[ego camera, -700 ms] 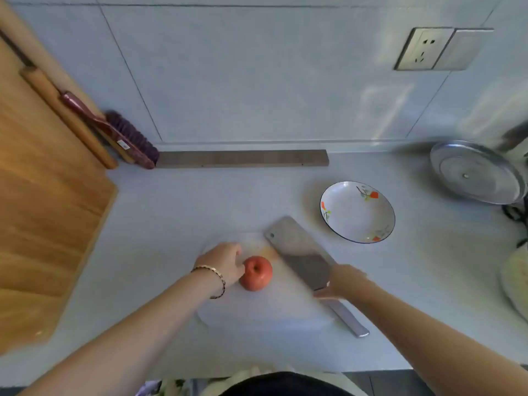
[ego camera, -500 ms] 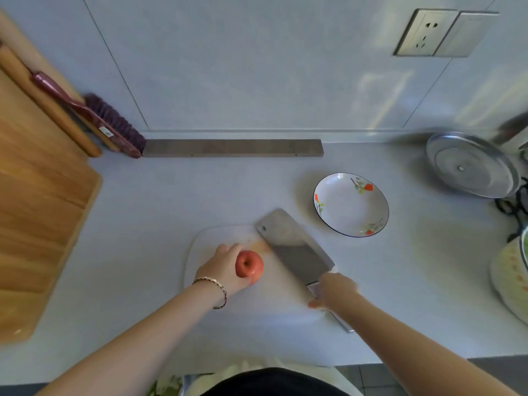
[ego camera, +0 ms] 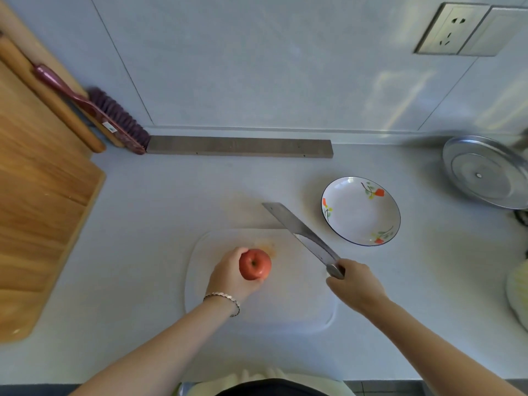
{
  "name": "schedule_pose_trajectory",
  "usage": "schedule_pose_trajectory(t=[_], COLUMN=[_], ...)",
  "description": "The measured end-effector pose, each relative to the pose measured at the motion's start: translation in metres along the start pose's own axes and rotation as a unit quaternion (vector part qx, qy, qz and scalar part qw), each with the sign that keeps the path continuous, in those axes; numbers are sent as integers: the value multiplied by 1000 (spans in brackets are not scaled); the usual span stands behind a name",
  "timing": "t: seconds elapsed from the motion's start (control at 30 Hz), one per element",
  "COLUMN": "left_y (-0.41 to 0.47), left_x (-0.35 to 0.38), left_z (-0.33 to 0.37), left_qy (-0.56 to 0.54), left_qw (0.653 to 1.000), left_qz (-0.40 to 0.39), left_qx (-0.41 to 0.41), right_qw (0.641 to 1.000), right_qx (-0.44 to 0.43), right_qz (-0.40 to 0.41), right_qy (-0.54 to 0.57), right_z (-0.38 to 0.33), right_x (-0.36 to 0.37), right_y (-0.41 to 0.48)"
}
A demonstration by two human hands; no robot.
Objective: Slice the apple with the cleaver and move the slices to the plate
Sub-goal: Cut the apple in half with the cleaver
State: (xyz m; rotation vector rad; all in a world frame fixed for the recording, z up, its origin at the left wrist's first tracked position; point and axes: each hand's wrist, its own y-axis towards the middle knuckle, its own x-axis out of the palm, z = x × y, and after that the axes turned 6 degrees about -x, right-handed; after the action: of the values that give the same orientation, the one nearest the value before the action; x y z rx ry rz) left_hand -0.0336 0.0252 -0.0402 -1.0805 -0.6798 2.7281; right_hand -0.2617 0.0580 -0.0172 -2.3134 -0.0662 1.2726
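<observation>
Wooden board [ego camera: 37,195] far left on the counter [ego camera: 160,195]. Rolling pin [ego camera: 51,98] and purple brush [ego camera: 114,121] just beside it, by the wall. Grey strip [ego camera: 240,146] along the wall's foot. Metal lid [ego camera: 485,172] far right. Socket [ego camera: 451,31] above.

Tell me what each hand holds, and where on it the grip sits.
The left hand holds the apple, grip round its left side. The right hand holds the cleaver, grip on the handle right behind the blade.

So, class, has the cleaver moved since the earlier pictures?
Yes. The cleaver, earlier flat on the cutting board, is now tipped up on edge in the right hand.
</observation>
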Motion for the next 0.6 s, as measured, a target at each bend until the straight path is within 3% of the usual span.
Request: schedule_pose_trajectory(t=[0.2,0.27,0.4,0.6], left_y=[7,4,3,3], left_x=[7,6,5,6], left_z=[12,10,1,1], left_qy=[-31,-54,-93,-118], left_qw=[999,998,995,991], left_qz=[7,14,39,45], left_qx=[23,23,-9,-38], right_qw=[973,961,965,986], right_qx=[-44,-18,-8,-61], right_qz=[-31,-51,-91,-107], right_qy=[225,272,247,108], right_z=[-25,-36,-53,-64], right_x=[-18,-20,-18,-6], right_y=[-13,-19,-27,-32])
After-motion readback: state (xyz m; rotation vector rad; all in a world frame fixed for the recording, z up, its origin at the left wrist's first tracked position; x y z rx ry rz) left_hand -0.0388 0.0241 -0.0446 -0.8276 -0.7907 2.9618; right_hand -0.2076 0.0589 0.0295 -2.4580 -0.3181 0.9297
